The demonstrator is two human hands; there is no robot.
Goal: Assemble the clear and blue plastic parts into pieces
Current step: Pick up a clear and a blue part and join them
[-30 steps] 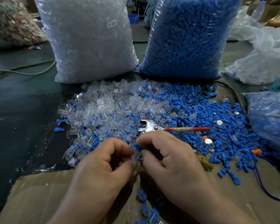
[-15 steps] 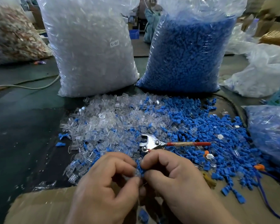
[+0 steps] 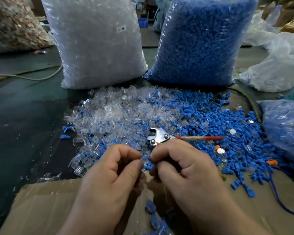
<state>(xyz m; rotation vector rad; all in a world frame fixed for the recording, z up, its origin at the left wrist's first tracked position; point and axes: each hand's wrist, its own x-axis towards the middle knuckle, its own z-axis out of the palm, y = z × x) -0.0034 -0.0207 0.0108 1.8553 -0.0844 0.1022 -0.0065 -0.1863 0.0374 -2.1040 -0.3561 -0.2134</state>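
Observation:
My left hand (image 3: 112,173) pinches a small clear plastic part (image 3: 145,158) between thumb and forefinger. Facing it, my right hand (image 3: 183,168) pinches a blue plastic part (image 3: 151,164), and the two parts meet between my fingertips. Both hands hover above a cardboard box (image 3: 46,206) near me. A spread of loose clear parts (image 3: 115,116) lies beyond my hands on the left, and loose blue parts (image 3: 215,122) spread to the right. Several joined pieces (image 3: 151,207) lie inside the box below my hands.
Metal pliers with a red handle (image 3: 161,137) lie on the pile just beyond my right hand. A big bag of clear parts (image 3: 95,41) and a big bag of blue parts (image 3: 200,41) stand behind. Another bag (image 3: 285,129) sits at the right. A cable (image 3: 32,76) crosses the dark floor at left.
Both hands stayed together on the two parts, with only small shifts of the fingers. The camera tilted, so the scene sits lower in view.

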